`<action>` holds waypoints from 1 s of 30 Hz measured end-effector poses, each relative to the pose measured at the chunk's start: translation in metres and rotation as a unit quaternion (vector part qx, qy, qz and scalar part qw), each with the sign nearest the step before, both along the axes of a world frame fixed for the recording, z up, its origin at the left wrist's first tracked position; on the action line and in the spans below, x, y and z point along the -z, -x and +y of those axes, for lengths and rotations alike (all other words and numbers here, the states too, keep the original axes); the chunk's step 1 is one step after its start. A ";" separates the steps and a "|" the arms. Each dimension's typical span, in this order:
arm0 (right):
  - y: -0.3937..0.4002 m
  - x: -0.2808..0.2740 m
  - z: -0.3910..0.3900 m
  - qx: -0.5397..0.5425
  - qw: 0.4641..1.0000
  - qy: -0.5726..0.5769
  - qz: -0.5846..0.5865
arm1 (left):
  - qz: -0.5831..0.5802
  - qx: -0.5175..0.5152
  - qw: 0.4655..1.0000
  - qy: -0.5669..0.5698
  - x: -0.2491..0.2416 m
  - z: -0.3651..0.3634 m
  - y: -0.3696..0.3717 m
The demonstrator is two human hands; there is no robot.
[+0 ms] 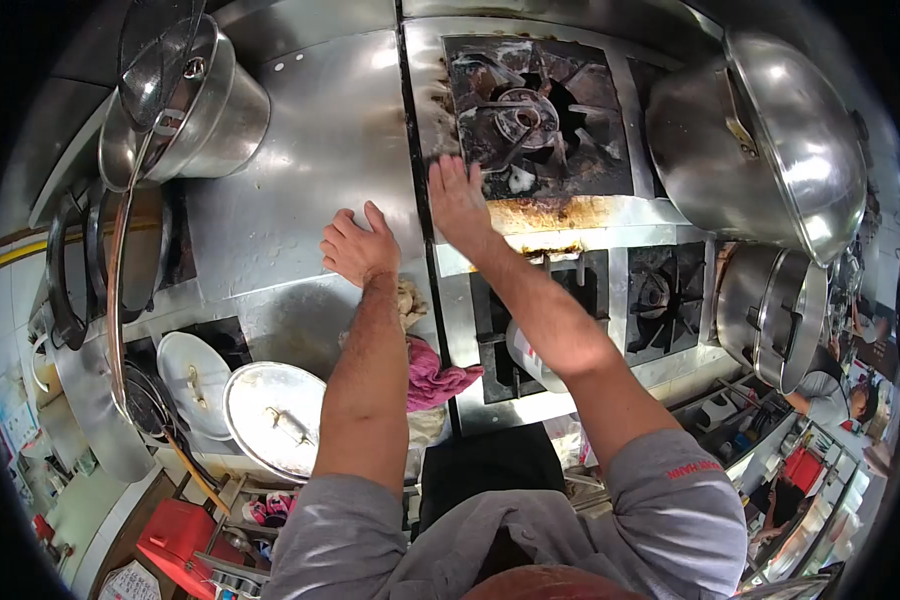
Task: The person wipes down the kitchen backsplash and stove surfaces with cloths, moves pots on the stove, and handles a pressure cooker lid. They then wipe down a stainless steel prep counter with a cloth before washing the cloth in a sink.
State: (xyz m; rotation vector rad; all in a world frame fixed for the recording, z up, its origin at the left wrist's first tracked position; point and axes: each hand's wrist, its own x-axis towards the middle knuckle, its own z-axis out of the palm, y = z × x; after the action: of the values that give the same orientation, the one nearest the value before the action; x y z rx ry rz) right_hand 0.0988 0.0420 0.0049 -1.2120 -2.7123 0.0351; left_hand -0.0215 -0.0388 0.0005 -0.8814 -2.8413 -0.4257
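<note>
Both forearms (365, 385) stretch forward, the left grip (361, 247) loosely curled, the right grip (458, 203) with fingers (454, 177) extended.

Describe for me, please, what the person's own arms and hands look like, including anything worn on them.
The left hand and right hand are bare, with no gloves or watch showing. A short grey fabric left sleeve and matching right sleeve cover the upper arms; red lettering, hard to read fully, marks the right one near its hem.

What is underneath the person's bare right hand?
Around the right hand shows a stained silver steel stovetop, beside a blackened metal burner. What the hand covers is hidden; whether it touches the steel, I cannot tell.
</note>
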 end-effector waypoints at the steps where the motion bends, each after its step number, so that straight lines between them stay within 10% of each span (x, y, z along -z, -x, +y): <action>1: -0.002 -0.001 -0.007 -0.012 0.999 0.029 -0.019 | 0.000 0.000 1.000 0.002 -0.001 0.000 0.001; 6: 0.021 0.005 0.059 -0.016 0.986 -0.164 -0.007 | -0.009 0.006 1.000 0.001 -0.002 0.002 0.001; 9: 0.070 0.001 0.135 0.044 0.990 -0.131 -0.021 | -0.016 0.002 1.000 0.010 0.000 -0.002 0.000; 16: 0.021 0.001 0.043 0.013 0.996 -0.024 -0.089 | -0.021 0.008 1.000 0.003 0.001 0.005 0.004; 19: 0.065 0.004 0.154 0.024 0.991 -0.120 -0.061 | -0.025 0.005 1.000 0.014 0.002 0.005 0.002; 23: 0.040 0.001 0.093 -0.009 0.982 -0.175 -0.077 | -0.031 0.003 0.999 0.008 0.000 0.002 0.002; 30: 0.029 -0.001 0.091 -0.064 0.997 0.002 -0.038 | -0.016 0.011 1.000 0.004 0.001 0.000 0.003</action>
State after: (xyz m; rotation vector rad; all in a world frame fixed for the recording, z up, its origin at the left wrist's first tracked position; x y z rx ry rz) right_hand 0.0699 0.1334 0.0061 -1.0595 -2.8525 0.0103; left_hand -0.0244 -0.0385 -0.0004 -0.9154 -2.8664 -0.4352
